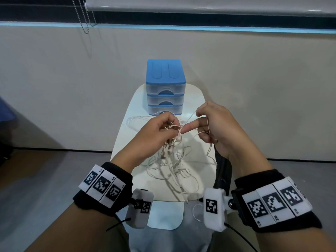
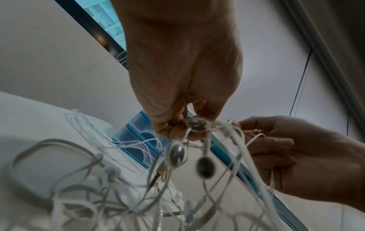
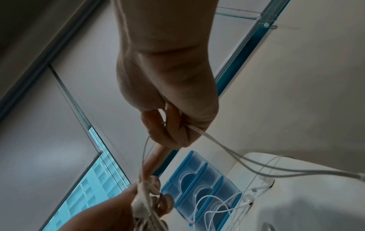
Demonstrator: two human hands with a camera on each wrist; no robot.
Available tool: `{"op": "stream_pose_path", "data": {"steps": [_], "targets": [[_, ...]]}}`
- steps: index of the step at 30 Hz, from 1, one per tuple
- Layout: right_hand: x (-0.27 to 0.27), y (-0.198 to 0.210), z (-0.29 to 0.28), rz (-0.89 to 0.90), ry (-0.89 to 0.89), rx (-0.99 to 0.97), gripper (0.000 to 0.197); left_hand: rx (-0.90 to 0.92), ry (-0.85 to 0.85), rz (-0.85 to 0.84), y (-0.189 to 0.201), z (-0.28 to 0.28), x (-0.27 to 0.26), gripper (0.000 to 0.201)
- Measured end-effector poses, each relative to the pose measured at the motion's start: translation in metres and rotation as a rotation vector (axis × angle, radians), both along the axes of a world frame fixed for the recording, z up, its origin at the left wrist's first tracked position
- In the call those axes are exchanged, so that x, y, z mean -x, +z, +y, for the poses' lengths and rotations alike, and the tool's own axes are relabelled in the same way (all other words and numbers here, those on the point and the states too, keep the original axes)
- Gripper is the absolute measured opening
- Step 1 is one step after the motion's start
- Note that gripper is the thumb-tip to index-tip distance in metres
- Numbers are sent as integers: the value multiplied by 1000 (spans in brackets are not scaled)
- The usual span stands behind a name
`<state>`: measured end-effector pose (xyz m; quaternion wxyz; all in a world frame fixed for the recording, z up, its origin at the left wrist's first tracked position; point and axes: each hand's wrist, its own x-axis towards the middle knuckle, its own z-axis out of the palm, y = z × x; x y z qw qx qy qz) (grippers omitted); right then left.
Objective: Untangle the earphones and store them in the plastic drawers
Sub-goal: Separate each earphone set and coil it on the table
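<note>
A tangle of white earphones (image 1: pixel 171 159) hangs from my hands above a small white table (image 1: pixel 127 135). My left hand (image 1: pixel 160 130) pinches the knot at the top of the bundle (image 2: pixel 195 126), with earbuds (image 2: pixel 176 155) dangling below it. My right hand (image 1: pixel 209 124) holds white cords (image 3: pixel 207 137) in its curled fingers, and its index finger points into the knot. The plastic drawer unit (image 1: pixel 165 88), blue-topped with three clear drawers, stands at the table's far end with all drawers closed. It also shows in the wrist views (image 3: pixel 199 182) (image 2: pixel 134 134).
More loose white cords (image 1: pixel 138 120) lie on the table left of the drawers. A beige wall (image 1: pixel 72 79) rises behind the table, with a window and a bead chain (image 1: pixel 85 19) above. Grey floor (image 1: pixel 45 179) lies to the left.
</note>
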<state>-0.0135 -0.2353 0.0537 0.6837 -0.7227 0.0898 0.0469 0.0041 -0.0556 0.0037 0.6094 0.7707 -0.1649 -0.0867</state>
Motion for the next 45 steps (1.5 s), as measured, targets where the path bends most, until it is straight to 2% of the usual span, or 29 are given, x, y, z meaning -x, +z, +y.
{"op": "stream_pose_path", "data": {"steps": [6,14,21,23,27,34,38,41,45], "targets": [[-4,-2,0,-23,-48,5,10,75,-93,118,-1,1,-1,27],[-6,-7,-1,-27,-58,16,10,82,-119,118,-6,4,-3,41],[-3,-8,5,-105,-33,75,13,67,-49,79,-5,2,-6,33],[-3,-3,7,-167,3,31,14,26,-32,53,-6,3,-7,29],[0,12,8,-295,66,-68,25,-177,-11,-5,-9,6,-10,23],[3,34,5,-430,160,-130,25,-525,-102,10,-3,16,-16,37],[5,52,2,-506,145,-123,25,-683,-151,-28,7,20,-19,34],[4,61,-1,-539,110,-121,23,-684,-204,-57,13,23,-19,21],[0,54,1,-437,115,-23,23,-606,-236,-53,15,22,-14,9]]}}
